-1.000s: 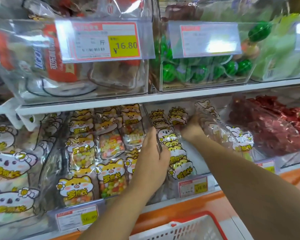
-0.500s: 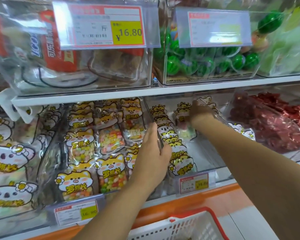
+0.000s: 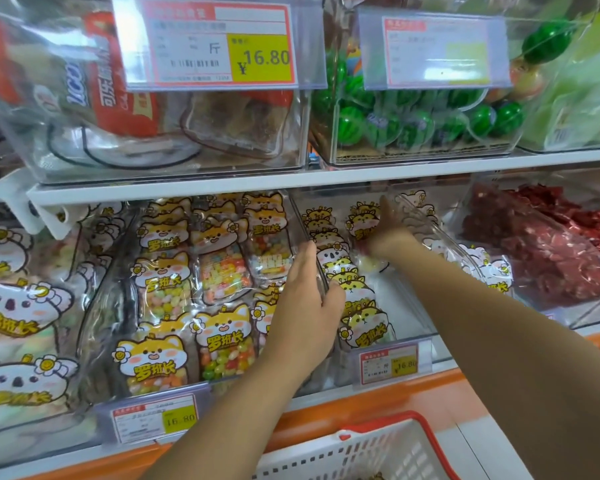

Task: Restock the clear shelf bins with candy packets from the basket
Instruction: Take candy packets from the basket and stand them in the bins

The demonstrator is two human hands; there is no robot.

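My left hand [image 3: 307, 299] grips the clear side wall of the middle shelf bin [image 3: 420, 317], thumb inside and fingers outside. My right hand [image 3: 388, 226] reaches deep into that bin and holds a cat-printed candy packet [image 3: 362, 221] upright at the back, its fingers partly hidden behind the packet. A row of the same packets [image 3: 357, 306] stands along the bin's left side. The white basket with red rim [image 3: 378, 452] sits below at the bottom edge.
A fuller bin of cat candy packets [image 3: 194, 292] is to the left. A bin of red foil candy [image 3: 548, 251] is to the right. The upper shelf holds a bin of green watermelon balls [image 3: 413, 123] and price tags [image 3: 219, 46].
My right hand has pushed farther back and up into the bin with the packet. My left hand has kept its grip on the bin wall.
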